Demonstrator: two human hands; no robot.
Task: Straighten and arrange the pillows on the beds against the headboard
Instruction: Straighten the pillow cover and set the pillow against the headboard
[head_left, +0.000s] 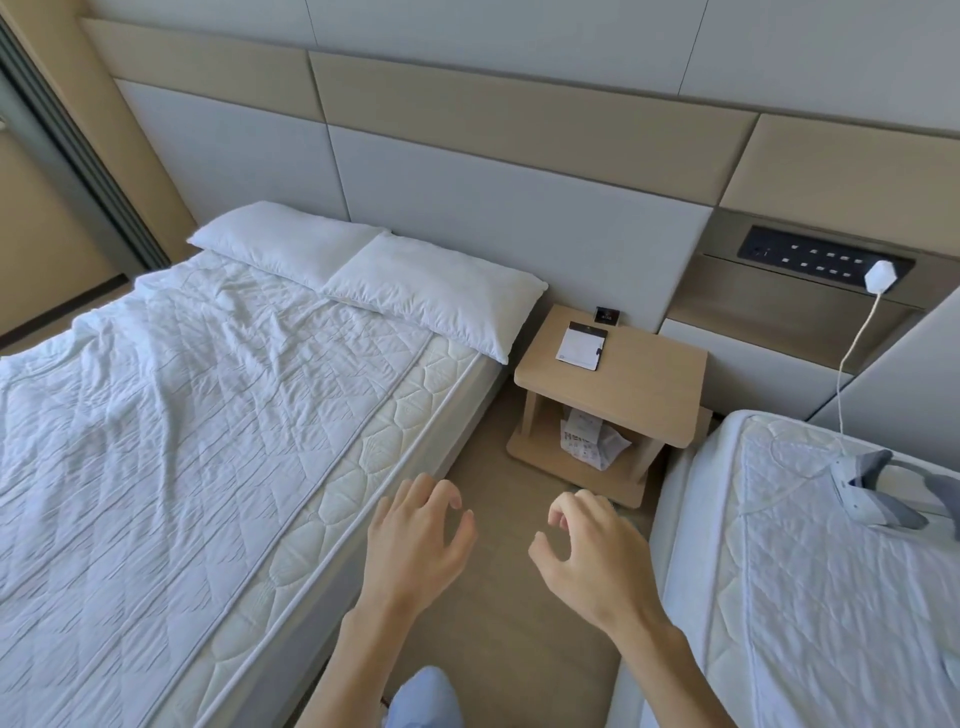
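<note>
Pillows lie flat at the head of the left bed (208, 415), two white ones set end to end along the padded headboard (493, 208): the far pillow (280, 241) sits toward the corner by the window side, and the near pillow (431, 293) touches it at one end while its other end overhangs the mattress edge just beside the wooden nightstand (613, 374). Both hands hang in the air over the strip of floor (498, 639) between the two beds, well apart from the pillows and touching nothing. The left hand (415, 540) is seen from the back, its fingers loosely curled and slightly spread, holding nothing. The right hand (592, 545) is likewise empty, fingers bent in a relaxed claw with the thumb standing off to the side and a clear gap between thumb and fingertips. On the nightstand top rest a notepad (581, 345) and a small dark card (608, 315); crumpled paper (592, 439) sits on its lower shelf. The right bed (810, 571) carries a folded grey and white cloth (878, 488), and a white cable (852, 353) runs from a plug (879, 275) in the wall socket panel (826, 257) down to that bed.
</note>
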